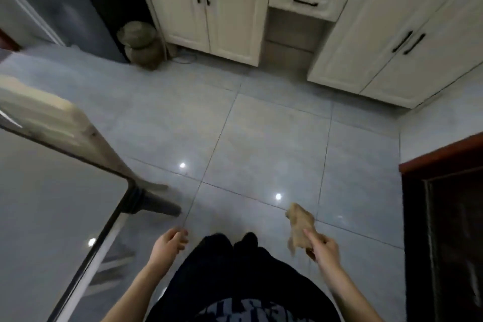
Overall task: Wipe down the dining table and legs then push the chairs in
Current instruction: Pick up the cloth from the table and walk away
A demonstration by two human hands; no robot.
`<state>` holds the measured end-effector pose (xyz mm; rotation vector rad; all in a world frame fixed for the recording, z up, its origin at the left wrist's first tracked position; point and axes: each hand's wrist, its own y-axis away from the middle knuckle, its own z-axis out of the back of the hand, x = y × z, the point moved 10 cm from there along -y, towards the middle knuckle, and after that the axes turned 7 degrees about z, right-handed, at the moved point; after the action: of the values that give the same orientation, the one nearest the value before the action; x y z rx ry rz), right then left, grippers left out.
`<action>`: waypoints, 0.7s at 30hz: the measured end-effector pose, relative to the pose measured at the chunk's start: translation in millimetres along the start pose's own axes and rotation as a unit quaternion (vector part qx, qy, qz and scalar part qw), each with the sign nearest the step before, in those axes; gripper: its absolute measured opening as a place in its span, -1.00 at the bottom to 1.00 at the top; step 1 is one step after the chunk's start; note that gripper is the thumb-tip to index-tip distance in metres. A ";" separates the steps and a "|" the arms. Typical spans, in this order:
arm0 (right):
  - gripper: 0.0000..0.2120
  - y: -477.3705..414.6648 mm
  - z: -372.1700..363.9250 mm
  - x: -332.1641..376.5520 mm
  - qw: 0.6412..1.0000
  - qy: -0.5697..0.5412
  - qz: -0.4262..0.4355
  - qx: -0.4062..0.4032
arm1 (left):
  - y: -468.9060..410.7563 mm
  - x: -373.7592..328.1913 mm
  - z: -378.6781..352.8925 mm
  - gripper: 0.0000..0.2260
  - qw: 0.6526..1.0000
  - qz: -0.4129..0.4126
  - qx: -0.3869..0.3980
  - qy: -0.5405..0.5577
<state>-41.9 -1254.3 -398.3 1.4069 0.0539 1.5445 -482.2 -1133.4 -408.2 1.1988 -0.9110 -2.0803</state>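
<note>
— Where's the table?
— Near left: one glossy table (52, 217), its corner over one dark leg (159, 206).
— And the hands?
— Two, both reaching forward and low. The left hand (168, 244) is loosely curled and holds nothing. The right hand (322, 247) grips one tan cloth (300, 227) above the floor (261, 138).

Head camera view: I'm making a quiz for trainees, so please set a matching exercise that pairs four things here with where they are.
Things:
1. tan cloth
2. glossy grey table top
3. white cabinet doors with black handles
4. dull brown round jar

Places:
A. standing in the dark corner, upper left
B. gripped in the right hand
C. across the top of the picture
D. filling the lower left

Pairs: 1-B, 2-D, 3-C, 4-A
</note>
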 end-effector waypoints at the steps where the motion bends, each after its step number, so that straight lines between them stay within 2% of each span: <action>1: -0.74 -10.1 -3.9 8.2 1.000 -0.006 -0.004 0.004 | -4.2 -13.1 -4.2 -0.81 1.000 0.002 -0.002 0.013; 4: -0.69 -40.1 -17.5 37.9 1.000 -0.011 -0.006 0.015 | -18.5 -49.1 -11.0 -0.81 1.000 0.006 0.001 0.025; 12: -0.75 -135.8 -66.3 134.2 0.999 -0.031 0.003 0.044 | -92.9 -154.9 -3.6 -0.84 1.000 0.004 -0.011 0.016; 15: -0.72 -179.3 -73.6 167.8 0.999 -0.036 -0.004 0.020 | -139.5 -223.8 -11.9 -0.85 1.000 0.002 -0.002 0.028; 21: -0.72 -242.0 -71.2 242.2 0.997 -0.070 -0.020 -0.038 | -206.9 -393.4 -44.2 -0.81 0.992 -0.081 0.066 -0.072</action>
<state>96.6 -933.2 -394.6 1.4421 -0.0603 1.3976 -298.2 -726.9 -388.3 1.2389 -1.0640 -2.2903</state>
